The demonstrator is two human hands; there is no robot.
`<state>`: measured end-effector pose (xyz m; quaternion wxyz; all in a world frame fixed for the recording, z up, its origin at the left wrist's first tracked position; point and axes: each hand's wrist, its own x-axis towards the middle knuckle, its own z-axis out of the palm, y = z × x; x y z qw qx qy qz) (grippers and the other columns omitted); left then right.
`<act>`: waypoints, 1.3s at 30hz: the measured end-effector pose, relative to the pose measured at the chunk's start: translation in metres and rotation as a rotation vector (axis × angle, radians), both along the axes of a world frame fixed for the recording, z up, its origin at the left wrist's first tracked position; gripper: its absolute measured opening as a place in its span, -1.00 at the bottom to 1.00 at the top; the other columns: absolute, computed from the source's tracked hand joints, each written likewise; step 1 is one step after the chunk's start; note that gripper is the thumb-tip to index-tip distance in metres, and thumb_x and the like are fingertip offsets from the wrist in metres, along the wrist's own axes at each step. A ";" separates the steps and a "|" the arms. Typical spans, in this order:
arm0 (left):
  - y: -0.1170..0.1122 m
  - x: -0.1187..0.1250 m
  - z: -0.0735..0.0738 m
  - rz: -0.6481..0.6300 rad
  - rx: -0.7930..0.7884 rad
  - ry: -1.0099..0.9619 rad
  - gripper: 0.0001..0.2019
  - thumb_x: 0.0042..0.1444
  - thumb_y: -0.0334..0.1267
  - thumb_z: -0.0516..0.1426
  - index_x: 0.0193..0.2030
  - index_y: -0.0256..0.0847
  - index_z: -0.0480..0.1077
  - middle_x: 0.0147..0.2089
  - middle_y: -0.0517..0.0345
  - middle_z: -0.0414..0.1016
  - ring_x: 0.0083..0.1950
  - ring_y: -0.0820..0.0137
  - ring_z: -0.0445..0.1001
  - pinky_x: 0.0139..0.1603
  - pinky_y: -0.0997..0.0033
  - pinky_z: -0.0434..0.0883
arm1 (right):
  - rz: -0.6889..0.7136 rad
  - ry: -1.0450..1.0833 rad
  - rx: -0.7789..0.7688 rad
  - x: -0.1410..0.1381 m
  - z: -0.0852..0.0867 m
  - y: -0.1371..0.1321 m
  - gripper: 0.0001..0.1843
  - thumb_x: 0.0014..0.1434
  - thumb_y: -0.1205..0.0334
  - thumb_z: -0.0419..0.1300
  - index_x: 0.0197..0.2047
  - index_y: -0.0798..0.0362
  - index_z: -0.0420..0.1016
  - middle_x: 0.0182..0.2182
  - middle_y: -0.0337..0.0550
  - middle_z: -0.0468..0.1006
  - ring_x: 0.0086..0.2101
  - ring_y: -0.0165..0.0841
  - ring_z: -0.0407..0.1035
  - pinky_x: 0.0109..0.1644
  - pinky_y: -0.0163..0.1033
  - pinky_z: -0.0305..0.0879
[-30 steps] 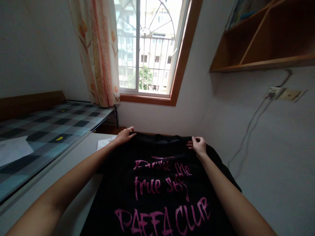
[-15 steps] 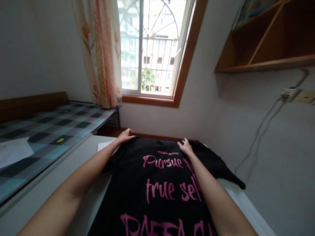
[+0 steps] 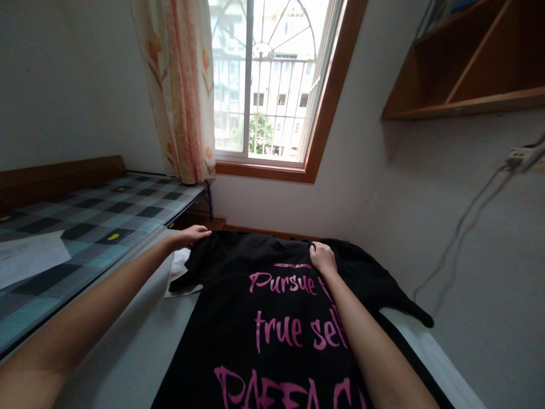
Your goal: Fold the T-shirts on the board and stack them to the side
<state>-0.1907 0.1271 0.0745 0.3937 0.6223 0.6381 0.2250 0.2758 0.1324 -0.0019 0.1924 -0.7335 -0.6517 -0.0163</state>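
Observation:
A black T-shirt (image 3: 272,318) with pink lettering lies spread flat on a white table (image 3: 140,346), collar end far from me. My left hand (image 3: 190,235) rests at the shirt's far left shoulder, fingers stretched out along the cloth edge. My right hand (image 3: 323,257) lies palm down near the collar, fingers curled onto the fabric, pressing it to the table. The right sleeve (image 3: 400,301) trails off toward the wall.
A white sheet of paper (image 3: 179,272) peeks from under the shirt's left sleeve. A bed with a checked cover (image 3: 85,221) stands at the left. A window (image 3: 264,85) with a curtain is ahead, a wooden shelf (image 3: 464,62) and a cable (image 3: 464,227) on the right wall.
The shirt has gone from held up by its shoulders to lying flat. My left hand slid out leftward along the shoulder; my right hand let go its pinch and pressed down near the collar.

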 end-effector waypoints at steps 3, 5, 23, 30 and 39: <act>0.017 -0.016 0.004 0.178 0.343 0.230 -0.57 -0.22 0.16 0.24 -0.42 -0.19 0.36 -0.38 0.12 0.47 -0.27 0.28 0.46 -0.32 0.41 0.38 | 0.006 -0.005 -0.002 0.000 0.000 0.000 -0.54 0.31 0.22 -0.08 0.13 0.15 0.47 0.11 0.01 0.48 0.13 -0.20 0.30 0.21 -0.19 0.14; 0.024 -0.028 0.002 0.131 0.351 0.314 -0.59 -0.26 0.13 0.26 -0.45 -0.17 0.36 -0.39 0.14 0.48 -0.26 0.28 0.47 -0.30 0.42 0.39 | 0.005 -0.010 -0.005 0.001 0.000 0.001 -0.54 0.31 0.22 -0.08 0.12 0.14 0.48 0.11 0.00 0.48 0.13 -0.21 0.30 0.21 -0.20 0.14; -0.073 0.050 -0.058 -0.215 0.688 0.640 -0.66 0.23 -0.17 -0.03 0.03 -0.10 0.46 0.21 -0.04 0.37 0.30 0.14 0.22 0.25 0.08 0.17 | 0.207 0.630 -0.031 0.027 0.025 -0.004 -0.59 0.15 0.27 0.13 0.06 0.14 0.48 -0.07 0.01 0.60 -0.08 -0.27 0.49 0.05 -0.15 0.38; -0.093 0.064 -0.068 -0.134 0.628 0.519 -0.60 0.27 -0.11 -0.06 0.12 -0.14 0.42 0.26 -0.03 0.36 0.30 0.15 0.27 0.26 0.06 0.19 | -0.417 0.213 0.022 0.136 0.057 -0.028 -0.51 0.10 0.12 0.22 0.09 0.12 0.48 -0.25 0.14 0.61 -0.14 -0.06 0.50 -0.06 0.01 0.39; -0.095 0.066 -0.067 -0.089 0.672 0.538 -0.63 0.26 -0.14 -0.05 0.07 -0.15 0.46 0.21 -0.02 0.40 0.27 0.16 0.29 0.22 0.11 0.27 | -0.453 0.203 -0.145 0.155 0.044 -0.048 -0.66 0.13 0.15 0.18 -0.09 0.11 0.62 -0.20 0.22 0.59 -0.14 0.05 0.48 -0.13 0.06 0.40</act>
